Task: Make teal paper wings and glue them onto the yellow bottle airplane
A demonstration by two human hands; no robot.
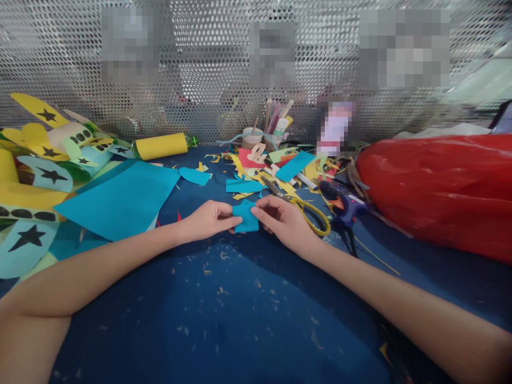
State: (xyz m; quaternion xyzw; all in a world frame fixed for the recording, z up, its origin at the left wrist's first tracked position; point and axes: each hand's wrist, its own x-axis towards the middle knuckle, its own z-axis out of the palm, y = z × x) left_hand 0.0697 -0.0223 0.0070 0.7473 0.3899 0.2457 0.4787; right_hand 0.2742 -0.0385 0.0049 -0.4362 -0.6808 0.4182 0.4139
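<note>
Between my two hands is a small piece of blue paper [246, 217], held just above the blue tabletop. My left hand [211, 220] pinches its left edge between thumb and fingers. At its upper right edge, my right hand [285, 220] grips it the same way. Right beside my right hand lie scissors with yellow handles [320, 229], their blades partly among paper scraps. Beyond my fingers rest a blue paper strip [243, 185], a rounded blue cutout [195, 176] and another blue rectangle [295, 166].
Large blue sheets [124, 200] and paper airplanes with black stars [50, 176] cover the left side. A yellow-wrapped bottle [160, 146] lies behind. To the right are a glue gun [346, 205] and a big red plastic-covered bundle [436, 186]. A perforated metal panel [208, 69] stands at the back.
</note>
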